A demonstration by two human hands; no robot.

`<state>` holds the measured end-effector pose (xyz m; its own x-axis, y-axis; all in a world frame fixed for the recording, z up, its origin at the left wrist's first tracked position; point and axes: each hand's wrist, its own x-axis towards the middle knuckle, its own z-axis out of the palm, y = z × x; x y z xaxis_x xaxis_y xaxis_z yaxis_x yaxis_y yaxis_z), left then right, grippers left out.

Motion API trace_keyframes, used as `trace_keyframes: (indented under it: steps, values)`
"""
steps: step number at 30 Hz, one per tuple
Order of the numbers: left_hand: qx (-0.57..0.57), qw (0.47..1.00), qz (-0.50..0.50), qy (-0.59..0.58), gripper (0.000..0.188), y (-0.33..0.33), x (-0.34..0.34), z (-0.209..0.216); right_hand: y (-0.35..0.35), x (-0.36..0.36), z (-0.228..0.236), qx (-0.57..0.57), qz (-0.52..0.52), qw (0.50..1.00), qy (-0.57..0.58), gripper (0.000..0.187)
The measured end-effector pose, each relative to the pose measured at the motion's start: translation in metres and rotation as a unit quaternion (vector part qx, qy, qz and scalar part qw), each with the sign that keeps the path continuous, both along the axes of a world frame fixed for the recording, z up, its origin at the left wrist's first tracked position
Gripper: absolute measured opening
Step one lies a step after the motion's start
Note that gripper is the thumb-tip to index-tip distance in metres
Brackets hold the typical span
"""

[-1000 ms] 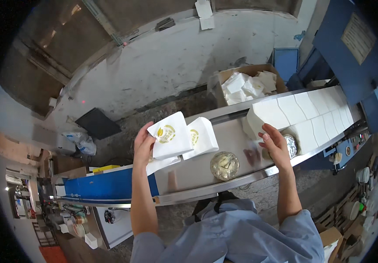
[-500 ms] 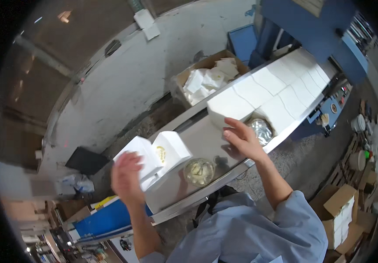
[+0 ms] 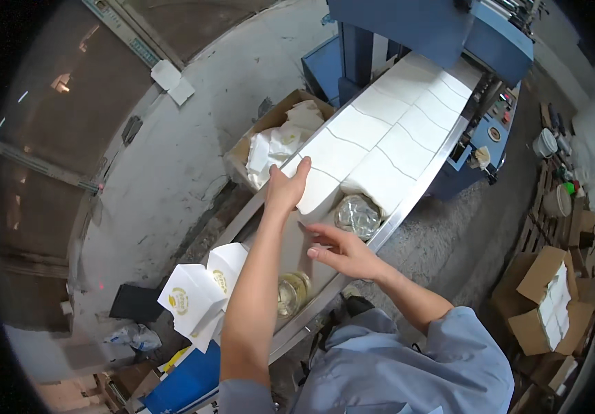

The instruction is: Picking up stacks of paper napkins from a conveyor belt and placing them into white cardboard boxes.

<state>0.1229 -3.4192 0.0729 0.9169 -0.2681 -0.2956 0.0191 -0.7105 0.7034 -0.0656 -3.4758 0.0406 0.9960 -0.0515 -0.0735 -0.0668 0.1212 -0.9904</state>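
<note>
Two side-by-side rows of white paper stacks [image 3: 373, 124] lie along a metal-edged conveyor table [image 3: 397, 219]. My left hand [image 3: 287, 188] is at the near left end of these rows, thumb apart from the fingers; I cannot tell whether it presses on the paper. Just below the end of the same stack, my right hand [image 3: 344, 252] reaches in with fingers stretched and nothing in them. A clear glass jar [image 3: 357, 217] stands against the near end of the right row. Another glass jar [image 3: 292, 294] sits beyond my left forearm, partly hidden by it.
White paper stacks with gold print [image 3: 188, 298] stand at the table's near left end. Behind the table is a cardboard box [image 3: 241, 153] of loose white paper. A blue machine [image 3: 408, 31] spans the far end. An open carton [image 3: 525, 331] stands on the right.
My left hand has swung from the printed stacks at the left to the end of the paper rows. My right hand has drawn back from beside the jar. The view has shifted too.
</note>
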Motion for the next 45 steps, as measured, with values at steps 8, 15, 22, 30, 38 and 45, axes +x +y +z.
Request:
trace_keyframes:
  steps: [8, 15, 22, 30, 38, 45]
  values:
    - [0.053, 0.998, -0.031, 0.032, 0.071, -0.019, 0.022, -0.02, -0.011, -0.013, -0.011, -0.017, 0.005, 1.0, 0.003, 0.059]
    - [0.044, 0.998, -0.023, 0.033, 0.069, -0.019, 0.023, -0.019, -0.008, -0.013, -0.006, -0.033, 0.019, 0.999, 0.011, 0.06]
    - [0.066, 0.997, -0.013, -0.04, 0.066, -0.013, 0.019, -0.019, 0.014, -0.013, 0.0, -0.171, 0.047, 0.982, -0.066, 0.065]
    - [-0.16, 0.981, 0.012, 0.106, 0.036, 0.057, 0.042, -0.016, 0.075, -0.012, -0.011, -0.479, 0.156, 0.839, -0.207, 0.099]
    - [-0.356, 0.911, 0.051, 0.201, 0.023, 0.127, 0.034, 0.079, 0.086, 0.018, 0.003, -0.481, 0.258, 0.787, -0.287, 0.092]
    - [-0.418, 0.887, 0.075, 0.181, 0.024, 0.189, 0.014, 0.087, 0.034, 0.058, 0.005, -0.542, 0.215, 0.777, -0.238, 0.07]
